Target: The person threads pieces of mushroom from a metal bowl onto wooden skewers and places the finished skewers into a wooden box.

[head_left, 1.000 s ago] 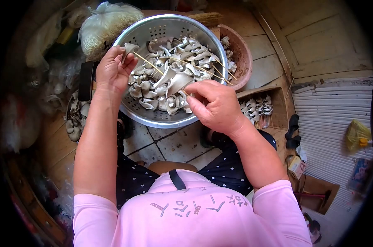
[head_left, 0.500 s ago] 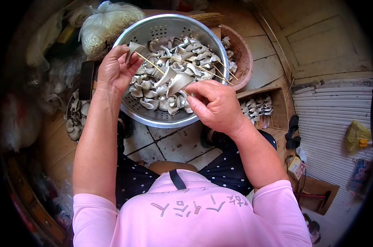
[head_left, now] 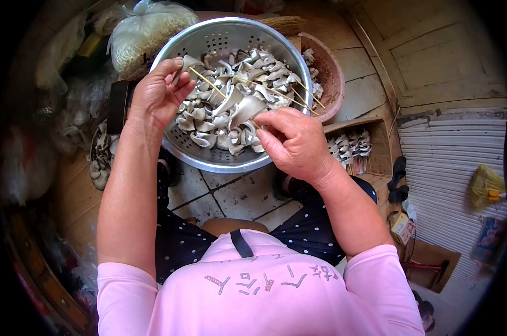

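My left hand (head_left: pixel 163 89) pinches a grey-white oyster mushroom piece (head_left: pixel 191 63) over the left side of a metal colander. A thin bamboo skewer (head_left: pixel 208 83) slants down from that piece, its upper tip right at the mushroom's edge. Lower on the same skewer sit two more mushroom pieces (head_left: pixel 247 110). My right hand (head_left: pixel 291 137) is closed on the skewer's lower end near the colander's front right rim, thumb against forefinger. Beneath both hands the colander (head_left: pixel 178 147) holds a heap of torn mushrooms (head_left: pixel 203 120), with several loose skewers (head_left: pixel 270 88) lying across its right part.
A pinkish basin (head_left: pixel 336 84) with pale scraps stands behind the colander's right side. To the right, a box (head_left: pixel 383 147) holds filled mushroom skewers (head_left: pixel 351 147). A stuffed plastic bag (head_left: pixel 147 33) is at the back left; more mushrooms (head_left: pixel 101 162) lie at left.
My left hand and its mushroom piece have shifted slightly, the piece now lying at a different angle by the skewer tip. My right hand keeps its hold, almost still.
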{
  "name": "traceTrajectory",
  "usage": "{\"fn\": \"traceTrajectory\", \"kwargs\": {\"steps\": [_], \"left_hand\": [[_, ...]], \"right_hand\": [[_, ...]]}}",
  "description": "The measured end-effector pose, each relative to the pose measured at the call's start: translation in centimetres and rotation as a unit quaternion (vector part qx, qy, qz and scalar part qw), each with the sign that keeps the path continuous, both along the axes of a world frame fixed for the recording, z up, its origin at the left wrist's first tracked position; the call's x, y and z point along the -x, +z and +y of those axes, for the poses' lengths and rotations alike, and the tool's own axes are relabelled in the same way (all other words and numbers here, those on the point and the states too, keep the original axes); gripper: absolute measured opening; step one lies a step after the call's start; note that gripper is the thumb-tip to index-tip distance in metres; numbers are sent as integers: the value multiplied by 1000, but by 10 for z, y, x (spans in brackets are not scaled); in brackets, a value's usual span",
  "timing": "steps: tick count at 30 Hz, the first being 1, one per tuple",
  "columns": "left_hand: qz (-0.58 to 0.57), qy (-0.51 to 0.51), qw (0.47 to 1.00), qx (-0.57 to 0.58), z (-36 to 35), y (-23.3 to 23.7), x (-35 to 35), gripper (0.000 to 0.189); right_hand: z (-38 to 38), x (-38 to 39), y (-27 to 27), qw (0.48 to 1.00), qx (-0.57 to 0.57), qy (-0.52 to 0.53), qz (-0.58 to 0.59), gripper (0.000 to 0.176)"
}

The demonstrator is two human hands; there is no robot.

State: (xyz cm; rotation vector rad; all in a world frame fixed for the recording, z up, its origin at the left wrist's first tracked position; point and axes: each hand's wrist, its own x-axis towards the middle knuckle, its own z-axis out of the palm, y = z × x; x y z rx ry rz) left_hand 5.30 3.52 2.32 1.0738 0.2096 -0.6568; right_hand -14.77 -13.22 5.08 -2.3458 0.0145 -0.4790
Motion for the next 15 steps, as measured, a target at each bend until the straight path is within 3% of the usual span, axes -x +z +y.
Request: {"fn": "traceTrajectory", "kwargs": {"steps": [5,9,15], "left_hand": [[13,-23,1000,12,0,0,1,11],[29,-43,998,30,3,-6,-2,17],[22,-144,989,-3,-8,8,25,16]], "right_hand": [[1,0,1,1000,-5,0,-1,14],[1,0,0,1000,-12,-2,3,14],[-1,-3,-5,1000,-8,-7,-22,15]]}}
